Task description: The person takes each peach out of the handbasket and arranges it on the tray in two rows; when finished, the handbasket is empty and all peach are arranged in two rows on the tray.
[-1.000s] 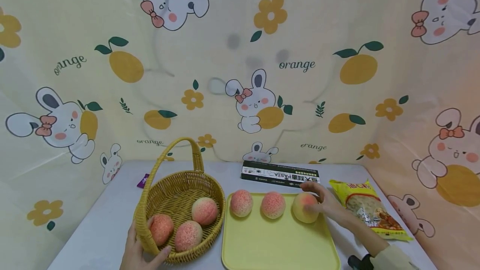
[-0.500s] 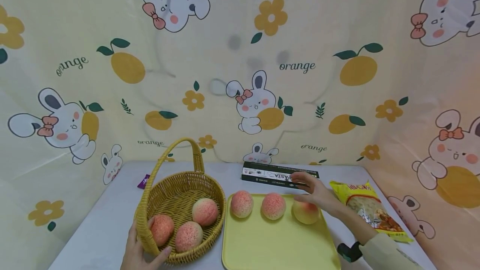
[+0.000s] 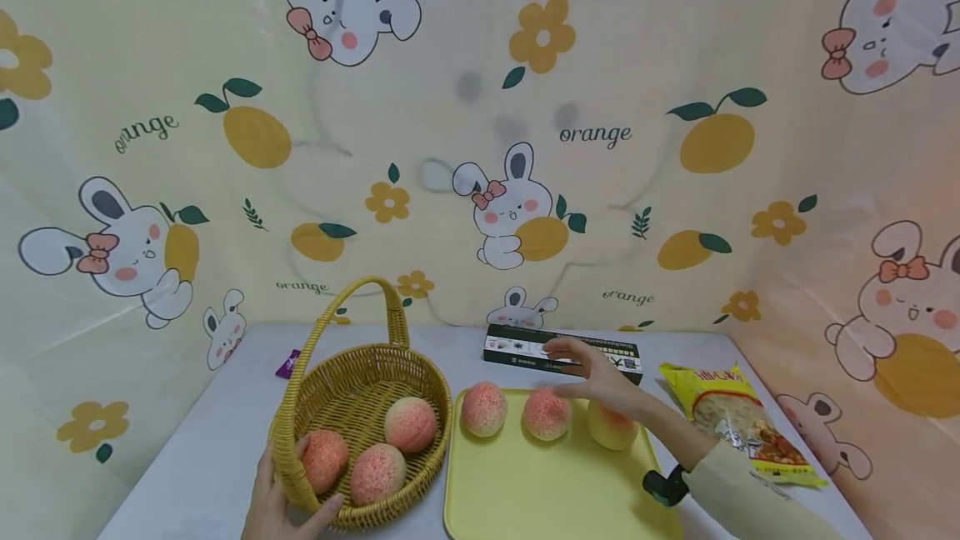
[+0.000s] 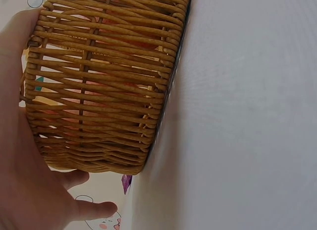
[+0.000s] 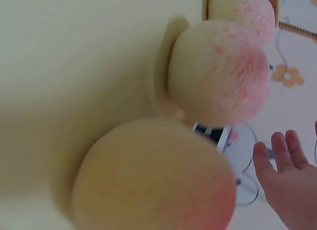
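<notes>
A wicker basket with a tall handle holds three pink peaches. My left hand grips its near rim, thumb inside; the left wrist view shows the palm against the woven wall. Three more peaches stand in a row at the back of a yellow tray. My right hand hovers open, fingers straight, above the middle peach and the right peach, holding nothing. In the right wrist view the peaches loom close, with my fingertips beside them.
A dark pasta box lies behind the tray. A yellow snack bag lies to the right. A small purple wrapper sits behind the basket. Printed cloth walls close in the grey table at back and sides.
My right hand has let go of the right peach on the tray and moved left and up, now over the middle peach. The left hand stays on the basket.
</notes>
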Demonstrator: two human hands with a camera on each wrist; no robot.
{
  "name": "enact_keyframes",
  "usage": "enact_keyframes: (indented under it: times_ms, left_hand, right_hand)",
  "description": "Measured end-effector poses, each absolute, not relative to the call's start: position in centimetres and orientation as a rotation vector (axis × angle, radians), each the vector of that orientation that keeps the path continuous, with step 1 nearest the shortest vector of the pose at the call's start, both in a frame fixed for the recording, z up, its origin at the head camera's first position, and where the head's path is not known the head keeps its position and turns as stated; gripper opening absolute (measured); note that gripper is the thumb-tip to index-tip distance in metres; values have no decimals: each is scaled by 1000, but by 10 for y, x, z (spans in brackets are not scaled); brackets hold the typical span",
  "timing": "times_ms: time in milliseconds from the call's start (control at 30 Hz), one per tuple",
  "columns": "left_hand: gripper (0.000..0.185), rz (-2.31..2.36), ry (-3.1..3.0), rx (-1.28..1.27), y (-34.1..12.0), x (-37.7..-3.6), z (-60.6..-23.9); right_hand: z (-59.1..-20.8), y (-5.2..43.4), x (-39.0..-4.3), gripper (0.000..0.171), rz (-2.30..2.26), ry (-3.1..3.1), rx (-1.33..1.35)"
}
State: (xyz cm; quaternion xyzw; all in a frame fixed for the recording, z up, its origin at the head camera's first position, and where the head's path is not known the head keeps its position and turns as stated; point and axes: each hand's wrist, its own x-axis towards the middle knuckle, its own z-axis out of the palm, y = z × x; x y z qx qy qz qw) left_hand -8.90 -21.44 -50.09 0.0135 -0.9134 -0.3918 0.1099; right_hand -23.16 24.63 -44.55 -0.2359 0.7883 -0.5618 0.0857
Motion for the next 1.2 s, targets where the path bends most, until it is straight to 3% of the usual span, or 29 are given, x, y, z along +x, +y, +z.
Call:
enact_keyframes:
  times_ms: [700,967,1200]
  left_hand:
    - [101,-1177,-2798,123,-214,-90,-494]
    - [102,-1196,-2835,154,-216,-91,-493]
    - [103,-1206,-2847,178,-216,-92,-493]
  right_hand:
    - [-425,168,-248,59,-1589,2207,-1032]
    - [-420,136,-247,42,-1434,2163,-1121]
    - [-412,112,-252,44,-1283,2138,-1169]
